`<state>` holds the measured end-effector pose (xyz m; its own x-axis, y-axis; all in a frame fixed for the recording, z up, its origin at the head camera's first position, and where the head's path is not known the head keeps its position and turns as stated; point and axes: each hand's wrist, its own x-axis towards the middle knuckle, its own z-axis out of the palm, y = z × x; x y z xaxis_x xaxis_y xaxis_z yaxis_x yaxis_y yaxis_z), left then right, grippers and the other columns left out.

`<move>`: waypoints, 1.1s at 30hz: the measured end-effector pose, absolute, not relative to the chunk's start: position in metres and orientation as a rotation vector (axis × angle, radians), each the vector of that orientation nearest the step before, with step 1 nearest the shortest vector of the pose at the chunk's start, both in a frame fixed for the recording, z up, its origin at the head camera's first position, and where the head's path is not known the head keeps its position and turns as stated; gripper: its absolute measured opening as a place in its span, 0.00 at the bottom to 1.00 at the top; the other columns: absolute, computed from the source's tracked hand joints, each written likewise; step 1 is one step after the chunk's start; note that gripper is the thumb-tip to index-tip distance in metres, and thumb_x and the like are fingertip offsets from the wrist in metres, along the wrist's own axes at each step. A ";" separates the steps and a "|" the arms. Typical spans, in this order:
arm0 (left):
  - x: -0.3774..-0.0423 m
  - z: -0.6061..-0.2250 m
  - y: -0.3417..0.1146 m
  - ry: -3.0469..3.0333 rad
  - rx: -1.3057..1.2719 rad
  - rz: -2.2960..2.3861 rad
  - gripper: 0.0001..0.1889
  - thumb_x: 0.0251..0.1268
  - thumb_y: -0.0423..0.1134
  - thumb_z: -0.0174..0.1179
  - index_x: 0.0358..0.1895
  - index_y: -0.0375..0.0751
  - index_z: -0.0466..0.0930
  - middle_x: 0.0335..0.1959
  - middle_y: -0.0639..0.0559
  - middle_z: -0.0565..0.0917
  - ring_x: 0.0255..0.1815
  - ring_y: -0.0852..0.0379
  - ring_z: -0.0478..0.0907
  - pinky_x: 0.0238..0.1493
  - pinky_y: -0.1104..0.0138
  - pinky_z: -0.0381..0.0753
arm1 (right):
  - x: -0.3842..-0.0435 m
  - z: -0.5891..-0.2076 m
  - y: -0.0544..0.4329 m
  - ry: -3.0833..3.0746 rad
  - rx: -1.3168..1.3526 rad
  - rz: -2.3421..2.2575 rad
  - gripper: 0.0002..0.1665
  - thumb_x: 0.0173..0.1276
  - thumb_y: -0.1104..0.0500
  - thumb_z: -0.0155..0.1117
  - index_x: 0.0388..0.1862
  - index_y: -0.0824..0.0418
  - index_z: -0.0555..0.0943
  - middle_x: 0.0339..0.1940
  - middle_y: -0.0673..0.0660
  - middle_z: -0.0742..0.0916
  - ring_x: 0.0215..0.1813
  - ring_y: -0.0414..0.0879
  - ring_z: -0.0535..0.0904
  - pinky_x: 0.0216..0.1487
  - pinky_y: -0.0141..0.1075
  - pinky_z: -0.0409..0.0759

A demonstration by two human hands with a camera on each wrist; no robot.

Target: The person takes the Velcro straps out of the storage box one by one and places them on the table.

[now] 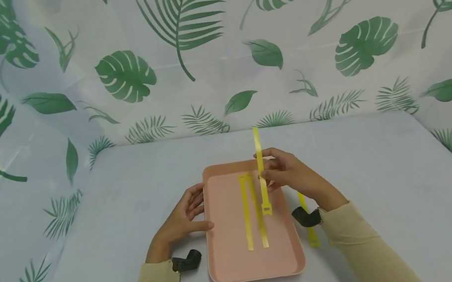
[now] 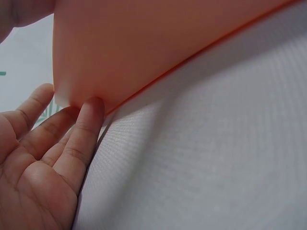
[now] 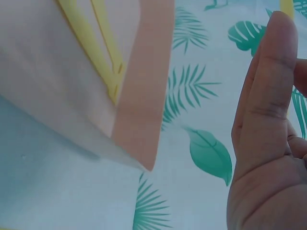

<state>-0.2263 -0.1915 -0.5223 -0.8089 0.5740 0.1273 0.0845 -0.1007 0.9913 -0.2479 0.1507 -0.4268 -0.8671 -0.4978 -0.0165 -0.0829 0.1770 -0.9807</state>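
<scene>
A pink rectangular tray [image 1: 231,261] lies on the table. My left hand [image 1: 185,217] holds its left side, thumb over the rim and fingertips against the outer wall, as the left wrist view also shows. Above the tray's right side, my right hand [image 1: 283,171] pinches a yellow cable strap [image 1: 264,193] between thumb and fingers. That strap hangs nearly upright, its slotted head at the bottom. Two more yellow straps [image 1: 246,218] lie lengthwise in the tray, side by side, their heads at the far end. In the right wrist view only slivers of the held strap show behind the fingers.
Right of the tray, at least one yellow strap [image 1: 313,236] lies on the table, partly hidden under my right wrist and its black camera [image 1: 306,216]. The pale table [image 1: 377,175] ends at a leaf-printed cloth [image 1: 207,84] behind and at both sides.
</scene>
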 end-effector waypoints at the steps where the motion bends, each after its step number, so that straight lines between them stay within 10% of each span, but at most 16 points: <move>1: -0.226 -0.523 -0.191 1.833 0.721 1.974 0.61 0.61 0.39 0.83 0.85 0.24 0.45 0.85 0.23 0.51 0.84 0.24 0.53 0.73 0.71 0.75 | -0.247 -0.427 0.153 2.128 -0.556 -1.735 0.30 0.82 0.69 0.58 0.78 0.76 0.64 0.38 0.55 0.83 0.38 0.43 0.83 0.44 0.38 0.91; 33: -0.225 -0.522 -0.191 1.852 0.710 1.963 0.58 0.62 0.33 0.80 0.85 0.25 0.45 0.85 0.24 0.52 0.83 0.22 0.55 0.72 0.72 0.75 | -0.234 -0.437 0.206 2.202 -0.475 -1.716 0.32 0.83 0.67 0.57 0.79 0.79 0.64 0.35 0.55 0.81 0.37 0.44 0.81 0.42 0.38 0.91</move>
<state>-0.2245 -0.1910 -0.5222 -0.8135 0.5692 0.1191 0.0858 -0.0850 0.9927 -0.2336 0.2055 -0.4374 -0.8974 -0.4396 -0.0391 -0.0695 0.2281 -0.9712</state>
